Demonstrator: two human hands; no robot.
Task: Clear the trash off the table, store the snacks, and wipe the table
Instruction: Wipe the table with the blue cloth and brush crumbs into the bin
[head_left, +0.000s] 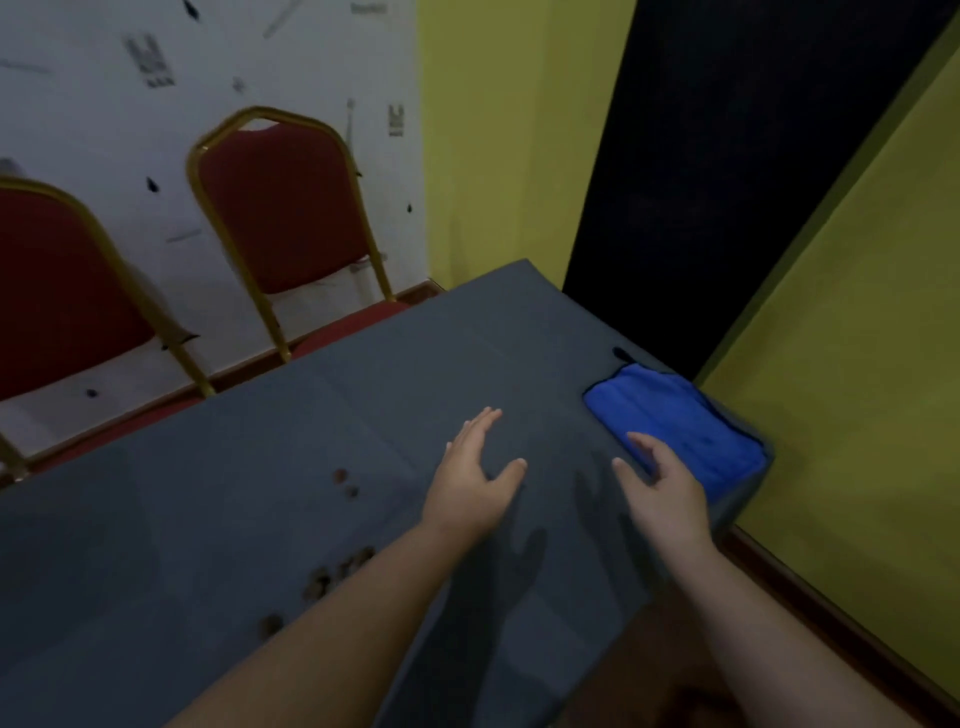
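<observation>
A blue cloth (675, 426), soft and plush with faint ribbed folds, lies folded into a rounded rectangle at the right corner of the table (260, 493), its long axis running from the table's far inner side toward the near right edge. The table is covered in a smooth, matte grey fabric with shallow crease lines. The right hand (662, 486) hovers at the cloth's near left edge, fingers straight and spread, gripping nothing; whether the fingertips touch the cloth cannot be told. The left hand (475, 475) is stretched flat above the grey cover, fingers together, thumb apart. Small brown crumbs (345, 483) dot the cover left of the arms. Two red padded chairs (291, 208) with gold metal frames stand behind the table.
</observation>
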